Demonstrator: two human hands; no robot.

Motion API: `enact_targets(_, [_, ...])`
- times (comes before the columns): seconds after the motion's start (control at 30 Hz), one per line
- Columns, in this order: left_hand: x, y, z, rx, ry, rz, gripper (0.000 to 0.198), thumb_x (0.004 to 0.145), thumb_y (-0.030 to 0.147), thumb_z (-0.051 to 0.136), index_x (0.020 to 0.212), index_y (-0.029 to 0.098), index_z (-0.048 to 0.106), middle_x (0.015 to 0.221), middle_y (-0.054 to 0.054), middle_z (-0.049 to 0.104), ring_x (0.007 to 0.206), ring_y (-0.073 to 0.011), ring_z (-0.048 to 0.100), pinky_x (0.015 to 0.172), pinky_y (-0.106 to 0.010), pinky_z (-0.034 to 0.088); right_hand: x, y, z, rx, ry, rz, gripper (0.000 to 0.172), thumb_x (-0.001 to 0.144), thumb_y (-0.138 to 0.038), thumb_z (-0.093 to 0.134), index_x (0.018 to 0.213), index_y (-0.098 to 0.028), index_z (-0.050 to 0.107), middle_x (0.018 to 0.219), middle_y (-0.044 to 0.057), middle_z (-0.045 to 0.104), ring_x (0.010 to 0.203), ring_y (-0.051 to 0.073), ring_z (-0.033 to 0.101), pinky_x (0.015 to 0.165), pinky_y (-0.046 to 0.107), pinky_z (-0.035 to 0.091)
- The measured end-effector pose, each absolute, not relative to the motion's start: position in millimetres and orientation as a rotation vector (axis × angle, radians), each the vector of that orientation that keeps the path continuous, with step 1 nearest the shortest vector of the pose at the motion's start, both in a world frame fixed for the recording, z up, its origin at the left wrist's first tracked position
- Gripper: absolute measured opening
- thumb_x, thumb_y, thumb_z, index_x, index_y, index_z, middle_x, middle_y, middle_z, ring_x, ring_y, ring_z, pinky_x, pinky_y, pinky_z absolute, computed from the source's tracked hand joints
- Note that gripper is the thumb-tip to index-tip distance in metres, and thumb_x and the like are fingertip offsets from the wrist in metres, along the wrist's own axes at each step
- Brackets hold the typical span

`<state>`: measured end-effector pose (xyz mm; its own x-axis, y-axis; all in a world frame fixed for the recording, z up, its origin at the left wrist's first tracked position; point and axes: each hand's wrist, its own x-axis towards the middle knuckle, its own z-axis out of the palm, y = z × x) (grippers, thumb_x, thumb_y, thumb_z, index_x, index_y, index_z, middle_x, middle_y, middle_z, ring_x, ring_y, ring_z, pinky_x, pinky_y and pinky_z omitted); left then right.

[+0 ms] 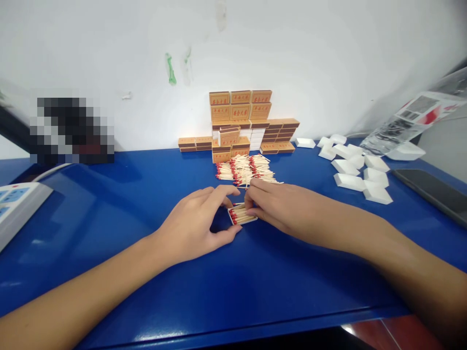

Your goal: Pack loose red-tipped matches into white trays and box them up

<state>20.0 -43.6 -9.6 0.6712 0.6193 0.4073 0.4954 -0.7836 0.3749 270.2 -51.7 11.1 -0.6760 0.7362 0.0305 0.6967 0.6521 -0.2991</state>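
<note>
A small white matchbox tray [243, 222] lies on the blue table, filled with red-headed matches [239, 214]. My left hand [199, 221] curves around the tray's left end, thumb at the near side and fingers at the far side. My right hand [288, 204] has its fingers pinched together over the tray's right end, on the matches; its fingertips are partly hidden. One match lies along the tray's far edge. Just behind the hands is a loose pile of matches [244, 169], heads mostly to the left.
Stacked orange matchboxes [241, 112] stand against the wall behind the pile. Several white trays [348, 182] lie scattered at the right, near a clear plastic bag [397, 121] and a black phone [434, 189]. A white device [22, 206] sits at the left edge.
</note>
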Motion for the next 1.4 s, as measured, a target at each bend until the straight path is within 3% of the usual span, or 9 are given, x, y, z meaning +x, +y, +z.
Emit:
enact_targets(0.57, [18.3,-42.8,-9.5,2.680,0.864,0.783,0.048,0.091,0.028,0.073,0.132,0.024,0.049,0.111,-0.003,0.077,0.104,-0.0237,0.074,0.094,-0.042,0.059,265.7,-46.6,20.7,-1.191,-2.678,0.526,0.020,0.108,-0.034,0.051,0.103,-0.020,0.064,0.105,0.008,0.067,0.086,0.021,0.064,0.073,0.034,0.046])
enact_targets(0.8, [17.9,-42.4,-11.4,2.688,0.862,0.782,0.049,0.091,0.028,0.074,0.133,0.024,0.049,0.116,-0.005,0.076,0.106,-0.0249,0.073,0.095,-0.043,0.059,260.7,-45.4,18.1,-1.122,-2.643,0.415,0.020,0.108,-0.030,0.050,0.103,-0.018,0.065,0.105,0.009,0.066,0.084,0.020,0.063,0.072,0.033,0.046])
enact_targets(1.07, [19.7,-44.1,-7.7,2.616,0.902,0.746,0.059,0.088,0.026,0.076,0.137,0.026,0.043,0.112,-0.002,0.076,0.106,-0.0240,0.075,0.096,-0.042,0.058,261.2,-41.7,15.3,-1.081,-2.603,0.456,0.012,0.105,-0.025,0.055,0.104,-0.019,0.066,0.108,0.009,0.067,0.087,0.020,0.063,0.074,0.032,0.046])
enact_targets(1.17, [19.1,-44.1,-7.1,2.576,0.920,0.734,0.061,0.087,0.026,0.077,0.137,0.027,0.042,0.111,-0.002,0.076,0.107,-0.0247,0.075,0.095,-0.042,0.058,261.5,-42.1,18.5,-1.046,-2.608,0.467,0.018,0.105,-0.018,0.051,0.111,-0.019,0.068,0.109,0.009,0.065,0.089,0.020,0.063,0.076,0.033,0.046])
enact_targets(1.4, [19.9,-43.5,-5.5,2.465,0.969,0.677,0.066,0.086,0.027,0.077,0.141,0.028,0.040,0.108,0.000,0.077,0.108,-0.0255,0.074,0.093,-0.042,0.058,259.7,-44.5,18.5,-0.989,-2.623,0.540,0.017,0.105,-0.023,0.055,0.109,-0.022,0.071,0.109,0.008,0.063,0.089,0.019,0.063,0.078,0.033,0.047])
